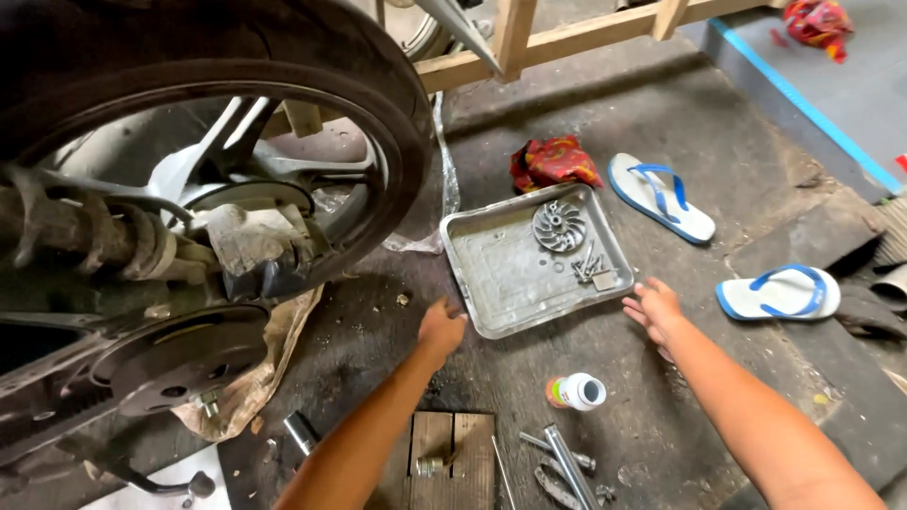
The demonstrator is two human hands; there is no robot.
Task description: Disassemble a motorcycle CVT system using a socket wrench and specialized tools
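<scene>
Rear wheel [189, 142] raised at far left; a knock could rock it | metal tray [529, 260] mid-floor: left hand [440, 329] curled on its near-left corner, right hand [654, 307] open just beside its right edge; a lopsided lift might spill finned disc [558, 226], bolts [588, 266] | small white bottle [577, 391], orange label, lying near, could roll

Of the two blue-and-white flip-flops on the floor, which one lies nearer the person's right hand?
The lower flip-flop, just right of the right hand. The other flip-flop lies farther up, beyond the metal tray's far corner, beside the red cloth.
</scene>
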